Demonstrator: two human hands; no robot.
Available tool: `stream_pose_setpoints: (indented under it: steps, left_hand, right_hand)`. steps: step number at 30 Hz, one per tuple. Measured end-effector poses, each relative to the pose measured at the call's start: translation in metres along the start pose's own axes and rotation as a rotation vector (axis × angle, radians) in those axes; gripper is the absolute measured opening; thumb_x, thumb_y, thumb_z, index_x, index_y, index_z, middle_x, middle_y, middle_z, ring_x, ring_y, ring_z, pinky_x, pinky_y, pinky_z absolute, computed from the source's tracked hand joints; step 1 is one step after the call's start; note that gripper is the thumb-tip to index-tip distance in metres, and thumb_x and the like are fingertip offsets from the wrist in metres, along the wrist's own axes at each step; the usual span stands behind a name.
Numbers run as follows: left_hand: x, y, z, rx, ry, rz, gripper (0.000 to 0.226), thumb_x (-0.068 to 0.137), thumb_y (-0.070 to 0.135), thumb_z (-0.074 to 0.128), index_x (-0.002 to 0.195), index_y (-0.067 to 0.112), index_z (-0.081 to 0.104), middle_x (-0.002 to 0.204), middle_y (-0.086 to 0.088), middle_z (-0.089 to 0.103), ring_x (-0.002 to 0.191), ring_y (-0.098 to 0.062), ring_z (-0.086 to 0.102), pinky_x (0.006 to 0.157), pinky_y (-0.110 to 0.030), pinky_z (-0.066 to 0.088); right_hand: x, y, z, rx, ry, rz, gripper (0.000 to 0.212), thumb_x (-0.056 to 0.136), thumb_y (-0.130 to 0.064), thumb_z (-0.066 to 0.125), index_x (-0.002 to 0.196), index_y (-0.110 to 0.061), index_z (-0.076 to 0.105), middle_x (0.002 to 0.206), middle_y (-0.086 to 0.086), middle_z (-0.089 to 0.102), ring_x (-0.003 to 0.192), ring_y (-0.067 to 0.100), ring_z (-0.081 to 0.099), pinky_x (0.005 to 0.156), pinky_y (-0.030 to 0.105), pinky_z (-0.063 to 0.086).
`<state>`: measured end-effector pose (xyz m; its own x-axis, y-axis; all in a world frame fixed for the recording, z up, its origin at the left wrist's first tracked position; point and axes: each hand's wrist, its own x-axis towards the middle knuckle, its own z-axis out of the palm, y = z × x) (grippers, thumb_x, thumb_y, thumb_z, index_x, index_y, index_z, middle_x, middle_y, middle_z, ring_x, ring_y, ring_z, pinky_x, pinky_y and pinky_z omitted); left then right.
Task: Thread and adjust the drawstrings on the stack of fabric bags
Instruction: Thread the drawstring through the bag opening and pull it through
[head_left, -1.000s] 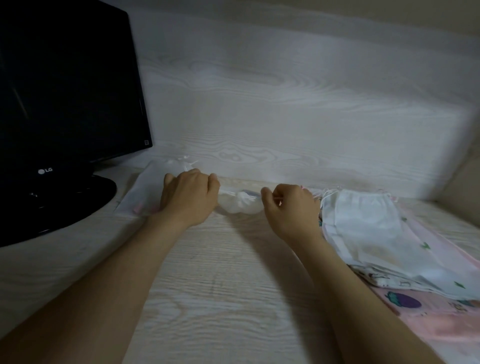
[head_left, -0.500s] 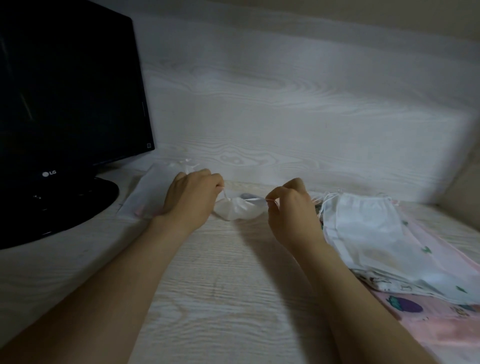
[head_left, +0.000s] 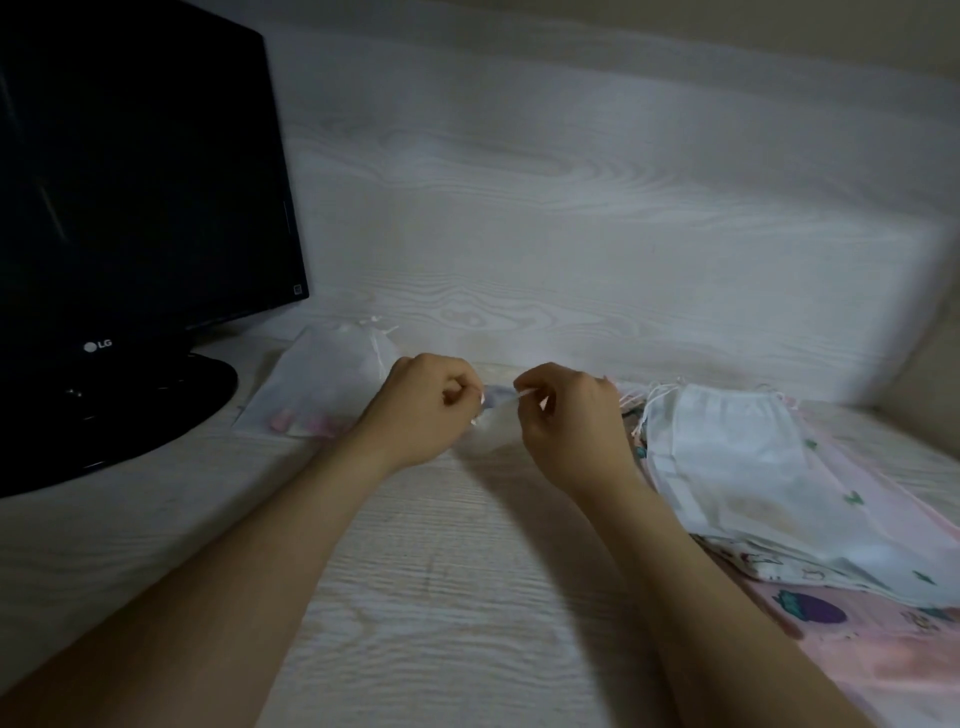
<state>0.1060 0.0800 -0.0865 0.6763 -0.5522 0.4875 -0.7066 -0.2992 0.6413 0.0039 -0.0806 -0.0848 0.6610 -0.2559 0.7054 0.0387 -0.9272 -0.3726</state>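
Note:
A small white fabric bag (head_left: 491, 428) lies bunched on the pale wood desk between my hands. My left hand (head_left: 421, 410) has its fingers curled and pinches the bag's drawstring at its left side. My right hand (head_left: 569, 415) pinches a thin white drawstring end (head_left: 522, 393) just above the bag. A stack of fabric bags (head_left: 727, 467), white on top with pink printed ones beneath, lies to the right of my right hand, its strings trailing at the near left corner.
A black LG monitor (head_left: 135, 208) on a round base (head_left: 130, 415) fills the left side. A flat white bag (head_left: 327, 374) with pink bits showing lies in front of it. A white wood-grain wall panel (head_left: 571, 234) stands behind the desk.
Both hands have come closer together over the small bag. My right hand has moved left and now pinches the string end near my left hand; the bag is more bunched.

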Motion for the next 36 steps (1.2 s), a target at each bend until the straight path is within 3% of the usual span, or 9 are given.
stream_pose_setpoints:
  steps: [2, 7, 13, 18, 22, 26, 29, 31, 36]
  left_hand:
    - [-0.001, -0.001, 0.001, 0.039, -0.088, -0.019, 0.021, 0.097, 0.016, 0.061, 0.082, 0.025, 0.072, 0.071, 0.003, 0.075, 0.069, -0.020, 0.073, 0.070, -0.046, 0.062]
    - [0.000, 0.000, 0.000, 0.132, -0.120, -0.027, 0.018, 0.103, 0.022, 0.053, 0.091, 0.028, 0.064, 0.075, 0.013, 0.072, 0.068, -0.005, 0.066, 0.065, -0.032, 0.052]
    - [-0.001, 0.002, 0.000, 0.098, -0.141, -0.041, 0.015, 0.106, 0.025, 0.050, 0.098, 0.029, 0.062, 0.088, 0.012, 0.074, 0.084, -0.006, 0.069, 0.080, -0.038, 0.059]
    - [-0.001, 0.004, 0.000, 0.066, -0.180, -0.065, 0.016, 0.105, 0.025, 0.050, 0.096, 0.029, 0.062, 0.088, 0.011, 0.074, 0.086, -0.010, 0.070, 0.084, -0.045, 0.060]
    - [-0.001, 0.007, 0.001, 0.033, -0.198, -0.107, 0.016, 0.103, 0.023, 0.051, 0.095, 0.028, 0.064, 0.089, 0.009, 0.074, 0.086, -0.013, 0.071, 0.085, -0.048, 0.060]
    - [-0.001, 0.012, 0.004, -0.117, -0.130, -0.134, 0.014, 0.103, 0.029, 0.058, 0.096, 0.023, 0.069, 0.084, 0.004, 0.078, 0.082, -0.012, 0.075, 0.087, -0.046, 0.062]
    - [0.000, 0.013, 0.006, -0.231, -0.110, -0.155, 0.019, 0.096, 0.038, 0.075, 0.099, 0.020, 0.069, 0.082, 0.004, 0.080, 0.084, -0.014, 0.077, 0.090, -0.043, 0.062]
    - [0.002, 0.012, 0.006, -0.284, -0.091, -0.181, 0.018, 0.093, 0.027, 0.080, 0.103, 0.018, 0.068, 0.083, -0.001, 0.080, 0.088, -0.018, 0.078, 0.092, -0.043, 0.061]
    - [0.003, 0.018, 0.001, -0.596, -0.083, -0.270, 0.031, 0.097, -0.002, 0.070, 0.124, 0.012, 0.064, 0.109, -0.011, 0.079, 0.094, -0.024, 0.079, 0.090, -0.033, 0.062]
  right_hand:
    - [0.001, -0.002, -0.001, -0.012, 0.005, -0.062, 0.019, 0.083, -0.008, 0.070, 0.094, -0.020, 0.078, 0.087, -0.010, 0.076, 0.075, 0.010, 0.059, 0.070, 0.010, 0.033]
    - [0.000, -0.006, 0.000, 0.139, -0.055, -0.063, 0.018, 0.088, -0.011, 0.067, 0.096, -0.020, 0.080, 0.089, -0.011, 0.079, 0.082, 0.005, 0.070, 0.076, 0.018, 0.052]
    - [-0.001, -0.005, 0.002, 0.082, -0.204, 0.004, 0.012, 0.091, -0.018, 0.066, 0.083, -0.021, 0.074, 0.068, -0.008, 0.069, 0.063, 0.013, 0.063, 0.069, 0.028, 0.041]
    - [-0.002, -0.005, 0.000, -0.017, -0.294, 0.034, 0.014, 0.083, -0.021, 0.061, 0.076, -0.017, 0.073, 0.068, -0.001, 0.071, 0.067, 0.021, 0.065, 0.073, 0.035, 0.054]
    - [-0.001, -0.003, -0.001, -0.079, -0.391, 0.053, 0.018, 0.084, -0.022, 0.059, 0.076, -0.013, 0.073, 0.070, 0.003, 0.071, 0.071, 0.027, 0.065, 0.073, 0.039, 0.055]
    - [-0.002, -0.002, -0.001, -0.037, -0.361, 0.068, 0.023, 0.083, -0.027, 0.059, 0.075, -0.012, 0.074, 0.066, 0.004, 0.069, 0.065, 0.025, 0.063, 0.069, 0.037, 0.053]
    - [0.000, -0.002, -0.002, 0.054, -0.275, 0.139, 0.013, 0.085, -0.017, 0.066, 0.085, -0.017, 0.079, 0.061, -0.006, 0.066, 0.058, 0.008, 0.059, 0.061, 0.015, 0.042]
    - [0.002, -0.001, -0.002, 0.104, -0.199, 0.176, 0.018, 0.083, -0.011, 0.067, 0.091, -0.019, 0.080, 0.066, -0.006, 0.071, 0.060, 0.006, 0.061, 0.058, 0.009, 0.040]
    - [0.005, -0.001, -0.005, 0.248, -0.034, 0.216, 0.031, 0.085, -0.004, 0.058, 0.102, -0.021, 0.077, 0.087, -0.009, 0.078, 0.083, 0.001, 0.070, 0.073, 0.013, 0.052]
